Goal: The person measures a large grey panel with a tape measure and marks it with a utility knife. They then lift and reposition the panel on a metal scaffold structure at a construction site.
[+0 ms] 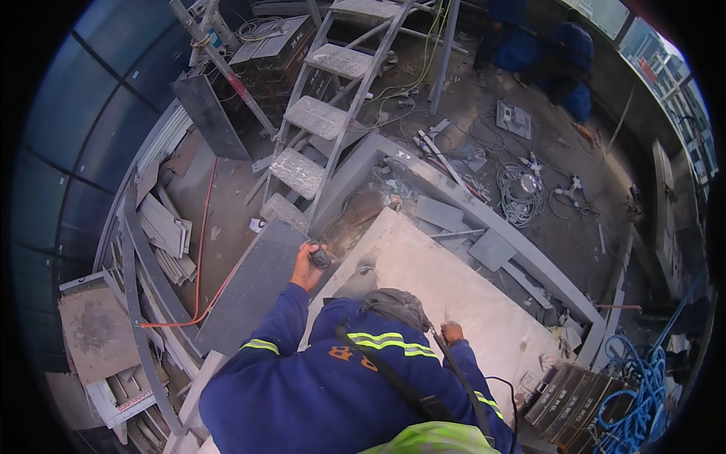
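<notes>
My left hand [305,270] is closed around a small dark rounded object [320,258] whose kind I cannot make out. It hovers over or rests near the edge where a dark grey slab [253,284] meets a big pale slab [431,265]; contact is not clear. Above the pale slab, my right hand [452,331] has its fingers curled in, and whatever they grip is too small to name. Blue sleeves with reflective bands cover both arms. A grey pouch [397,305] hangs between my arms, and a shoe [367,262] shows on the pale slab.
A spattered metal stepladder [316,113] stands ahead. Broken tile pieces [491,250] lie inside a grey curb [491,216]. Coiled cable [520,193] is on the floor beyond. Blue rope [639,378] lies over stacked boxes [575,401] at right. Co-workers [572,53] are far right.
</notes>
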{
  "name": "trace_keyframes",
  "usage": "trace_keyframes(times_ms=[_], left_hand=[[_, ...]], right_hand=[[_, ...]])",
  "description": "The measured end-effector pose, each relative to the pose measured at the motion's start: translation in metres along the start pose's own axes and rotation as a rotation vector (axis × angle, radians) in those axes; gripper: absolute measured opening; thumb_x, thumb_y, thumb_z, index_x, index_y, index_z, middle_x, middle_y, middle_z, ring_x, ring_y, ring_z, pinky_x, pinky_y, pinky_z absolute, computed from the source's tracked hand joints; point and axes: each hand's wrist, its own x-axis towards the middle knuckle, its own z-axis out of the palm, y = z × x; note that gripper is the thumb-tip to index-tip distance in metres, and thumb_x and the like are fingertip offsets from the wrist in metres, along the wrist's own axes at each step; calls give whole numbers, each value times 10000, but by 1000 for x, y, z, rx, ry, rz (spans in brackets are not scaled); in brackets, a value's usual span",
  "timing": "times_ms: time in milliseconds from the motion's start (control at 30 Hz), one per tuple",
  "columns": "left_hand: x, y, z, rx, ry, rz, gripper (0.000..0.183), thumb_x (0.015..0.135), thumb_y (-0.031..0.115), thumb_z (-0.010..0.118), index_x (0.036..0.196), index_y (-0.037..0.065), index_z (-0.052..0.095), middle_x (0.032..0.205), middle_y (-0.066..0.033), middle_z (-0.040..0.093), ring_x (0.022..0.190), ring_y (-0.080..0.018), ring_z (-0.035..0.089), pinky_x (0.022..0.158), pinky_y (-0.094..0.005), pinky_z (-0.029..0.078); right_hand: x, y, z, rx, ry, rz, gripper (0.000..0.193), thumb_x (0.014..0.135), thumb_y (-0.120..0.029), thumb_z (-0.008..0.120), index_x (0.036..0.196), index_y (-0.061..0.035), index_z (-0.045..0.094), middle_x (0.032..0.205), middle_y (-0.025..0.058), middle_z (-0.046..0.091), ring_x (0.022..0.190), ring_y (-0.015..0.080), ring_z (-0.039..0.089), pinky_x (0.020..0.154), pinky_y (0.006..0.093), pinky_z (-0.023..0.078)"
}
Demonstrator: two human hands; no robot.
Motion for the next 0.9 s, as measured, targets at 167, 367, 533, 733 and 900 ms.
trace_keyframes(times_ms=[167, 367, 533, 733, 900], left_hand=[[-33, 1, -22, -260, 174, -9, 384, 890, 223, 667, 1248, 250, 530, 1154, -113, 631, 935, -324, 616, 885, -561, 538], [19, 22, -28, -326, 221, -86, 377, 983, 433, 696, 1265, 260, 515, 1159, -146, 651, 926, -355, 661, 817, -539, 575], [86, 58, 28, -119, -104, -132, 424, 1007, 465, 696, 1309, 249, 490, 1265, -163, 665, 988, -321, 696, 840, -593, 605], [106, 65, 110, 85, -419, -111, 651, 1054, 497, 621, 1544, 154, 363, 1380, -109, 566, 1203, -201, 619, 960, -393, 577], [131, 74, 111, 0, -469, -168, 729, 1081, 605, 473, 1634, 156, 314, 1499, -89, 501, 1339, -235, 543, 1102, -422, 483]], right_hand=[[25, -74, -4, -59, -62, -55, 155, 976, -171, 649, 1011, -20, 654, 780, 69, 626, 520, 140, 556, 422, 300, 415], [-21, -252, 69, 161, -40, -252, 396, 956, -345, 760, 1196, -55, 640, 886, 32, 628, 593, 72, 515, 476, 230, 374], [-70, -375, 157, -133, -136, -585, 436, 913, -388, 816, 1133, -79, 601, 930, 36, 646, 660, 77, 523, 578, 240, 420], [-91, -454, 267, -308, -315, -817, 728, 781, -395, 928, 1259, -38, 511, 1192, 92, 608, 912, 170, 602, 835, 337, 514], [-67, -495, 305, -540, -339, -909, 801, 735, -444, 955, 1235, -36, 481, 1117, 157, 621, 1024, 272, 626, 935, 391, 507]])
